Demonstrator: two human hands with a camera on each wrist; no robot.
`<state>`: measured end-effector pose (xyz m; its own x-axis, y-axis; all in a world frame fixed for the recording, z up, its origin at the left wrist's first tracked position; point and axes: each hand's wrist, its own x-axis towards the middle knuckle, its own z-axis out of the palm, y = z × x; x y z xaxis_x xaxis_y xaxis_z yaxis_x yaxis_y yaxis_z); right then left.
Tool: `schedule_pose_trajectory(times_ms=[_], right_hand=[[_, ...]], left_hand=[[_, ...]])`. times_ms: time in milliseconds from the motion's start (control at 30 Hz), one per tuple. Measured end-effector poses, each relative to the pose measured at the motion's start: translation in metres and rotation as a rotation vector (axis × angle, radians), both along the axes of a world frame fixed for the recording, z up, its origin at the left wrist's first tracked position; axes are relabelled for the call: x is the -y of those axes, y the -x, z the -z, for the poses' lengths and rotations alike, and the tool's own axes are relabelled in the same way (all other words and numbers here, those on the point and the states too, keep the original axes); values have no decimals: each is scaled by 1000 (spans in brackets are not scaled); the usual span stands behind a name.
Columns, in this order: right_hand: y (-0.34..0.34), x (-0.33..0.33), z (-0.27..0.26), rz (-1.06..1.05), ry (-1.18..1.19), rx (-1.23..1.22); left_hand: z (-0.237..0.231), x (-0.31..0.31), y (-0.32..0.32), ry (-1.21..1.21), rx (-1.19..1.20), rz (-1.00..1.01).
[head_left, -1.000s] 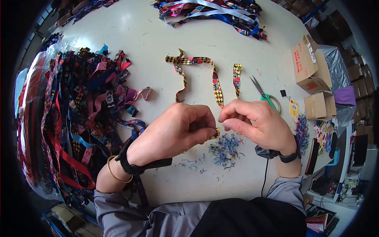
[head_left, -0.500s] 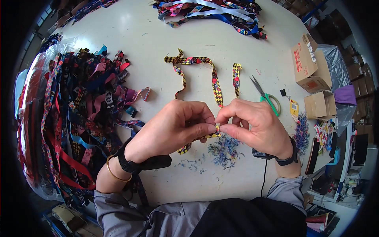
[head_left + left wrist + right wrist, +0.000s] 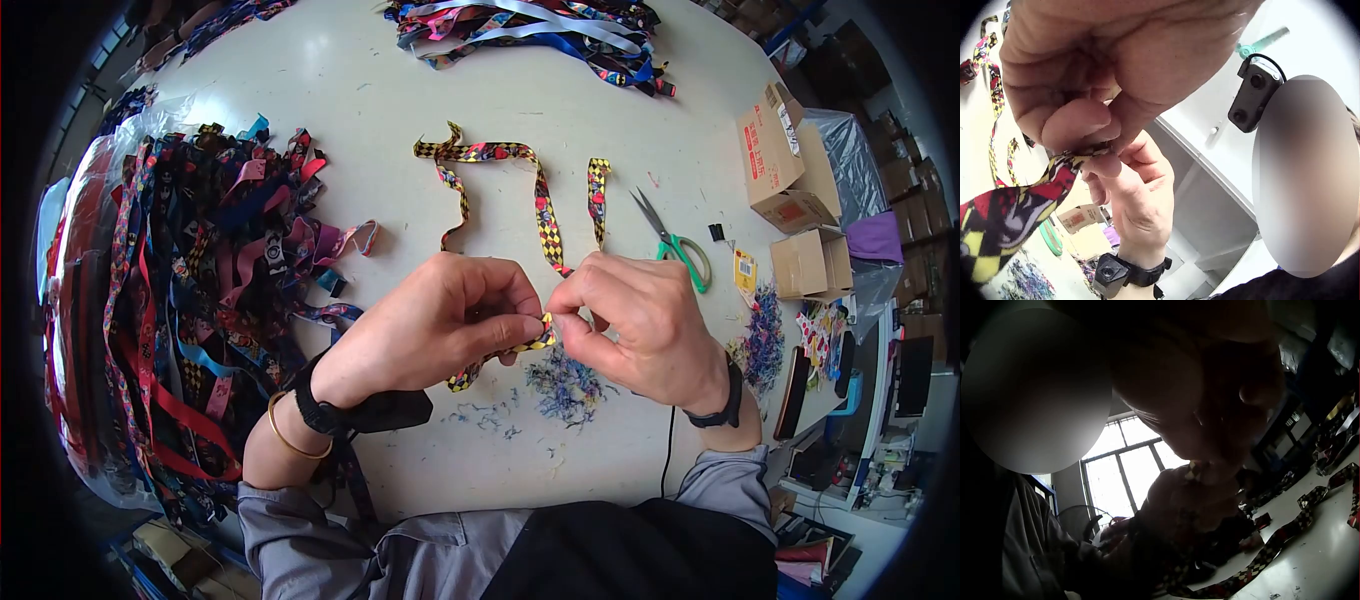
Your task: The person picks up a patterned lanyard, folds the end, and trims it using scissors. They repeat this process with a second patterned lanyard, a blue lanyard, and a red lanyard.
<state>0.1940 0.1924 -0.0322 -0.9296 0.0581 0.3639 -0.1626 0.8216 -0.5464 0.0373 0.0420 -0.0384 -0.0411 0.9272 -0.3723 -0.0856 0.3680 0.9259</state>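
Observation:
A printed strap with a yellow-and-black checked pattern is held by my left hand, its end pinched between thumb and fingers. My right hand is curled, its thumb and forefinger pinching right at that same strap end. In the left wrist view the strap runs from the fingertips down to the left, with red and grey figures on it. Another length of checked strap lies on the table beyond the hands. The right wrist view is dark, with a small checked bit between the fingers.
Green-handled scissors lie right of the straps. Loose thread scraps are heaped below the hands. A big pile of printed straps fills the left, another bundle the far side. Cardboard boxes stand at right.
One second ago the fingertips were slightly apart. My right fingers have come to the strap end, and the right hand has since curled and turned over it. More of the strap shows under my left hand.

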Motion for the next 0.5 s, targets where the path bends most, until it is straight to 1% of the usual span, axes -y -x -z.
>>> schedule_pose_trajectory(times_ms=[67,100,167,200,300,333,367,433,500], right_hand=[[1,2,3,20,-103,-59],[2,2,4,30,-154,-88],[3,-6,2,174,-159,-98],[2,-10,0,246,-164,-102],[-4,-14,-8,202,-16,49],[-5,-15,-11,135,-8,133],[-7,-17,-9,76,-54,184],[-9,-19,-2,-44,-142,285],[-11,-20,3,-74,-127,339]], left_hand=[[1,0,1,9,9,-5],[0,1,2,-8,-5,29],[-3,2,2,-44,-32,99],[-2,2,0,-53,-33,81],[0,2,-2,-54,-16,5],[2,1,-1,-37,5,-23],[3,0,0,-22,25,-50],[2,0,0,-22,19,-41],[3,0,0,-27,18,-38]])
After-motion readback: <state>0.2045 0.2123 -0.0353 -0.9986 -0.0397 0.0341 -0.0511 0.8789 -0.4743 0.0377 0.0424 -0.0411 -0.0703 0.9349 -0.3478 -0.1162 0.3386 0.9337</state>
